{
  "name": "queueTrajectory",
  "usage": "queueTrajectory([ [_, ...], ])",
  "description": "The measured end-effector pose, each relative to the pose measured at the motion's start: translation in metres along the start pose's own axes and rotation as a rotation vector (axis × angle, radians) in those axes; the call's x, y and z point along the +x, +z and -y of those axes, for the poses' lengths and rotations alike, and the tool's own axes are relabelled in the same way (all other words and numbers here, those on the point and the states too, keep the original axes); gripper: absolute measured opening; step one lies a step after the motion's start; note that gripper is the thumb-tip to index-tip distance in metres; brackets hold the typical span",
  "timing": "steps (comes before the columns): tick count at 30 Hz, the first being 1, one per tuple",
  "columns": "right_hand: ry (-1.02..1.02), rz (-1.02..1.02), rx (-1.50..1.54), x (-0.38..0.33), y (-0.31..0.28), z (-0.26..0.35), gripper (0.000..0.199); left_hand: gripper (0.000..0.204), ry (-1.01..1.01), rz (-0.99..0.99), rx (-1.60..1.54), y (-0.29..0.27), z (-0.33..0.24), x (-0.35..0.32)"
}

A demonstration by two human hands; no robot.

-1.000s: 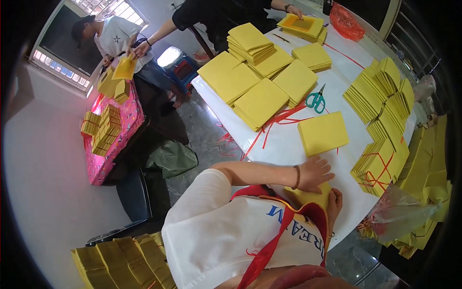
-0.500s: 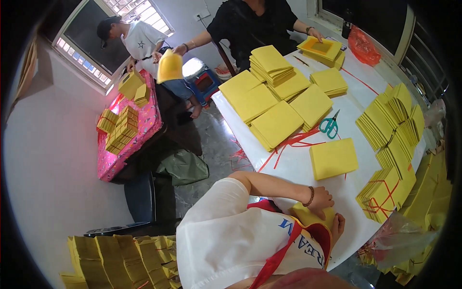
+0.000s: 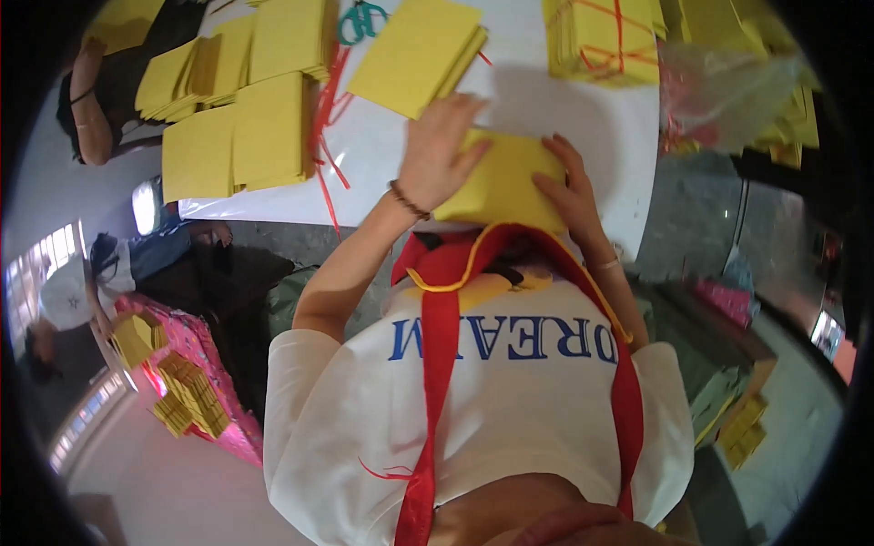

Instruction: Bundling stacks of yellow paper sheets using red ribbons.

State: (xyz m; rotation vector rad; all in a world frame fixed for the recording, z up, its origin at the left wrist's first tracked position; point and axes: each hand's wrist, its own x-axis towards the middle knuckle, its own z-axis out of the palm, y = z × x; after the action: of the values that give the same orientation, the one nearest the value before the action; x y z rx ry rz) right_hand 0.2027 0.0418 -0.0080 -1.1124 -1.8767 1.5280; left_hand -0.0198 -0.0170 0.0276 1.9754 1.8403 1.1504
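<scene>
A stack of yellow paper (image 3: pixel 510 182) lies at the table's near edge, against the front of my red apron. Over its left side is my left hand (image 3: pixel 442 150), wearing a bead bracelet, with fingers stretched and thumb apart. Its fingertips reach close to a second yellow paper stack (image 3: pixel 414 59), which lies at an angle farther away. My right hand (image 3: pixel 574 187) grips the right edge of the near stack, thumb over the top and fingers along the side. The underside of the near stack is hidden.
Green-handled scissors (image 3: pixel 360 22) and red strips (image 3: pixel 326 127) lie left of the angled stack. More yellow stacks (image 3: pixel 273 132) cover the white table's left. A red-tied bundle (image 3: pixel 605 41) stands far right. At far left is a co-worker's arm (image 3: pixel 89 118); another person (image 3: pixel 68 291) stands by a pink-covered table (image 3: pixel 205 364).
The head view has swung downward and turned, so the table sits higher in the picture. My left hand has lifted off the near stack's top and opened toward the farther stack.
</scene>
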Motion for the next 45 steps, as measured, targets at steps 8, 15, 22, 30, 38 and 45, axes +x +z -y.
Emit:
queueTrajectory([
  [8,0.299,-0.077,0.391,-0.017,0.007,0.011,0.074,0.072,-0.938,-0.090,-0.747,0.012,-0.024,-0.081],
  [15,0.415,0.034,0.539,-0.040,0.000,0.019,0.073,0.084,-1.010,-0.061,-0.954,0.025,-0.006,-0.097],
  [22,0.365,-0.041,0.483,-0.042,0.002,0.012,0.068,0.094,-1.083,-0.051,-0.967,0.022,-0.011,-0.088],
  [30,0.342,0.007,0.536,-0.044,-0.010,0.005,0.070,0.092,-1.044,0.198,-1.243,0.019,-0.015,-0.072],
  [38,0.184,0.112,0.464,-0.053,-0.024,-0.003,0.098,0.087,-0.681,0.169,-1.346,0.023,-0.019,-0.078],
  [45,-0.160,0.088,0.119,-0.038,-0.032,0.008,0.118,0.100,-0.345,0.325,-0.930,0.012,-0.005,-0.053],
])
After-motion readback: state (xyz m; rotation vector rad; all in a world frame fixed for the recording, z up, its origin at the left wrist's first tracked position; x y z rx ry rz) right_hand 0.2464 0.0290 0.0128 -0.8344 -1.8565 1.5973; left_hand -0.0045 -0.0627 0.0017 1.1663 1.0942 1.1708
